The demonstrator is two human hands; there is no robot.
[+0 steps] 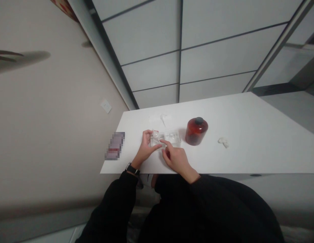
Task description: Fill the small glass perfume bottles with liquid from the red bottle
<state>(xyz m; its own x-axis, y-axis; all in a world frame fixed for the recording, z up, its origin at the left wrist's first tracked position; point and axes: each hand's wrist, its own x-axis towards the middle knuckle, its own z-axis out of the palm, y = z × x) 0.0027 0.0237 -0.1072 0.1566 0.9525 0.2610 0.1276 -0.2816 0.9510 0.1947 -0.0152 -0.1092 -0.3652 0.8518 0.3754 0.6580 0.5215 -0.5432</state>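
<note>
A clear, see-through box (175, 142) rests on the white table, with small clear and whitish parts inside that are too faint to name. Wrapped around its left end is my left hand (146, 145), thumb along the near side and fingers at the far side. My right hand (177, 158) is over the box's near edge. Its index finger stretches toward the middle of the box, while the other fingers curl loosely with nothing visible in them. Behind the box lies a small white piece (163, 119), perhaps with a nozzle, on a pale sheet.
A reddish-brown bottle (196, 132) with a dark cap stands right of the box. Farther right lies a crumpled white wad (223, 142). A blurred-out flat item (115, 145) is at the table's left edge. The table (260, 135) meets white panelled doors (157, 71) behind.
</note>
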